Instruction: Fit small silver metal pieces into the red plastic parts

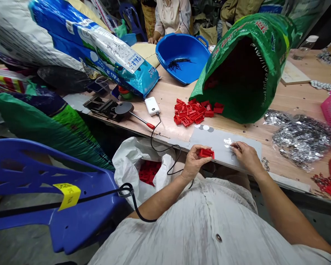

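My left hand (194,162) grips a small red plastic housing (206,153) by its ends, over the table's front edge. Its hollow side faces up. To the right, my right hand (246,156) has thumb and fingers pinched together just above a grey board (217,141). What sits between those fingertips is too small to make out. Beside them on the board lies a little cluster of shiny metal pieces (227,142). A heap of similar red housings (190,112) lies behind the board, at the mouth of a green sack (237,81).
A white sack (121,162) with red parts hangs below the edge. A lever press (124,108), a white power bank (152,106) with a black cable, a blue basin (179,48) and a bag of metal pieces (300,136) surround me. Another person (173,16) sits opposite.
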`<state>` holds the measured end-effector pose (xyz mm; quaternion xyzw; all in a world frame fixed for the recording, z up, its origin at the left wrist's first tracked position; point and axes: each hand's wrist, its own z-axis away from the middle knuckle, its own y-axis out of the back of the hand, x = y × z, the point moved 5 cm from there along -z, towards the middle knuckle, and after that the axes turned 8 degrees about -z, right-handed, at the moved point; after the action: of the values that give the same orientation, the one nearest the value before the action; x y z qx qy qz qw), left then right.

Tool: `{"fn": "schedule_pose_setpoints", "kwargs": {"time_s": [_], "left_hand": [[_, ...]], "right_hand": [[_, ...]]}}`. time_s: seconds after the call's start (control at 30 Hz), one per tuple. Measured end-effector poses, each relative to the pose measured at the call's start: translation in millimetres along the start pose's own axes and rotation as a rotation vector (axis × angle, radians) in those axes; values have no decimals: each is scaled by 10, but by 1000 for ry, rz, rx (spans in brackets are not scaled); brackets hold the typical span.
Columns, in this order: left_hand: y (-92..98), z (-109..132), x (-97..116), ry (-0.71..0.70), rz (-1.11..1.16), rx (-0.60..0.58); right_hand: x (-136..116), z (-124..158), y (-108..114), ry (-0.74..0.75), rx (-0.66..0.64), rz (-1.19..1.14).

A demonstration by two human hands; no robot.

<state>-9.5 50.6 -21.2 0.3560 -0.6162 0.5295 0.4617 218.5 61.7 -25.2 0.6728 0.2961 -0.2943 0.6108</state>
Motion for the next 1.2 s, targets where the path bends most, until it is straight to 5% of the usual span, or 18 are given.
{"fn": "schedule_pose_setpoints", "kwargs": {"time_s": [0.2, 0.43, 0.7, 1.2], "left_hand": [[19, 5, -75, 78, -20, 18], [29, -26, -116, 112, -4, 30], [-10, -109, -161, 145, 56, 6], [-54, -129, -155, 91, 65, -24]], "right_hand": [[18, -192, -76, 92, -104, 246], [-34, -282, -67, 50, -173, 163], [-13, -278, 18, -29, -132, 31], [-7, -285, 17, 118, -77, 111]]}}
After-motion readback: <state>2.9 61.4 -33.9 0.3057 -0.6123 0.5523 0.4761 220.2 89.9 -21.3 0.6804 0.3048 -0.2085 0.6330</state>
